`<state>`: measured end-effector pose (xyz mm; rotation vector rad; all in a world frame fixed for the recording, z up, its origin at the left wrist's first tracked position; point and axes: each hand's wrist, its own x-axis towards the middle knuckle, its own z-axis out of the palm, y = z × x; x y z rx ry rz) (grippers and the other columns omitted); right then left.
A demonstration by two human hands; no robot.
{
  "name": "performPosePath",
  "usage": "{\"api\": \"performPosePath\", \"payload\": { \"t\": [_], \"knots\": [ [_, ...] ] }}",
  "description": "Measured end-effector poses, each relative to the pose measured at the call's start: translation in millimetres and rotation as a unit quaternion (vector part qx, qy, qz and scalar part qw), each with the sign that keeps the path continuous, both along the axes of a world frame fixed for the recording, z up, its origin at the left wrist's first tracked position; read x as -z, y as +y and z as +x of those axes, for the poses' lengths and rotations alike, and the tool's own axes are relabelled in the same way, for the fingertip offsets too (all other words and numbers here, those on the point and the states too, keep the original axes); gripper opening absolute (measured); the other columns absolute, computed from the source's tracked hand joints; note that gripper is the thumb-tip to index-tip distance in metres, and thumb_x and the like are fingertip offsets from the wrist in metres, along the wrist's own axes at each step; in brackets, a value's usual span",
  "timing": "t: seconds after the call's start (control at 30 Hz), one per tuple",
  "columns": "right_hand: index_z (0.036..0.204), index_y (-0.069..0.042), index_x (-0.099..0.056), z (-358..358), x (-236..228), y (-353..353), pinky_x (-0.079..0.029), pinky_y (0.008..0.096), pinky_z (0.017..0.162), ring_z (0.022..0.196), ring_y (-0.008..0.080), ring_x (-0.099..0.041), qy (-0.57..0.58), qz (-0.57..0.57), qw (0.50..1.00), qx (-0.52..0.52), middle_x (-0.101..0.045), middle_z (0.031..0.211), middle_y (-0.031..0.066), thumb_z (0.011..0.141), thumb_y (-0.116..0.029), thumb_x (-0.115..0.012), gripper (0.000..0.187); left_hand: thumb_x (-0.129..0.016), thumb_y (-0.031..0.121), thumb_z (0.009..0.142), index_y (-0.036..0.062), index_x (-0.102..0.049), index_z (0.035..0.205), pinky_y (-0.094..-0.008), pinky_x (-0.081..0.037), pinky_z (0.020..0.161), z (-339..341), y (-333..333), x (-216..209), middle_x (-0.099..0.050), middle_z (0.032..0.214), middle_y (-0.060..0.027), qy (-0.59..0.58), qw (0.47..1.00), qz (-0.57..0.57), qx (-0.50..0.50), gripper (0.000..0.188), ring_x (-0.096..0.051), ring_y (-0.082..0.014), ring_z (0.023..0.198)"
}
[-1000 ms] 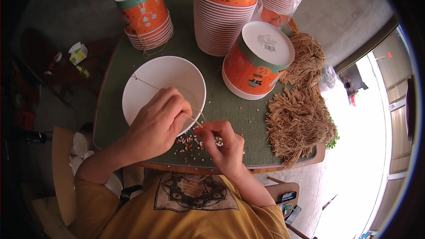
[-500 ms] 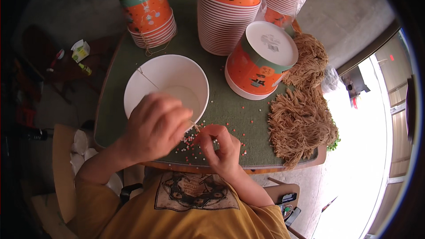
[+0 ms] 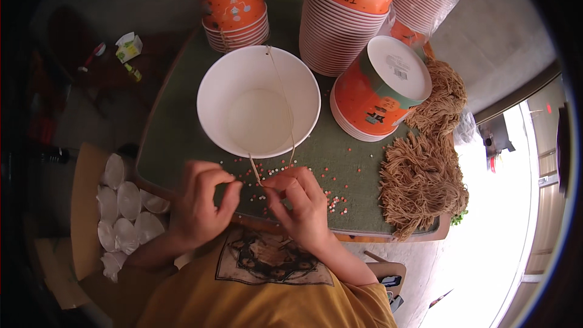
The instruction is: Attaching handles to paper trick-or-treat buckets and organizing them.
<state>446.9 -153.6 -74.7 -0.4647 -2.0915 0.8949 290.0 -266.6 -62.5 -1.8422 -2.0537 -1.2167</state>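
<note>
Two hands at work, and they've just parted company! Half a second ago the left hand [image 3: 206,203] was a blur over the near rim of the white-lined paper bucket [image 3: 258,85]; now it's down beside the table edge, thumb and fingers spread, nothing to be seen between them. No such release from the right hand [image 3: 303,209]: thumb and forefinger stay pinched together on the twine [image 3: 255,170], just off the bucket's near rim. And look at that bucket, mouth up on the green-topped table [image 3: 176,127]: it has slid away from the body and turned, its threaded hole swinging from the left round to the far rim. One strand now crosses the mouth from that hole and drops over the near side; another stretches from the near rim to the pinch. Red and white beads [image 3: 336,202] lie scattered around the right hand.
</note>
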Motion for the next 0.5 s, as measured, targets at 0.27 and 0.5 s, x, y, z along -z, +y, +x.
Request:
{"api": "performPosePath", "payload": {
  "t": [0.27,0.5],
  "knots": [
    [0.092,-0.004,-0.062,-6.2,2.0,-2.2,-0.049,0.0315,0.058,0.073,0.0223,-0.059,-0.003,0.028,1.000,0.009,-0.058,0.088,0.0093,0.072,0.006,-0.072,0.025,-0.052,0.012,0.100,0.0023,-0.052,0.100,-0.0191,-0.042,0.077,18.8,14.8,4.9,-0.054,0.093,0.0031,-0.610,0.779,-0.081,0.123,0.010,-0.050,-0.0013,0.087],
    [0.089,-0.005,-0.057,-14.7,-1.6,-2.8,-0.046,0.0358,0.060,0.071,0.0273,-0.056,-0.008,0.120,0.992,0.023,-0.055,0.083,0.0084,0.067,0.001,-0.072,0.027,-0.051,0.015,0.099,0.0046,-0.053,0.097,-0.0252,-0.038,0.086,26.6,19.3,-3.1,-0.052,0.090,0.0004,-0.681,0.727,-0.039,0.075,0.011,-0.049,-0.0080,0.089]
  ]
}}
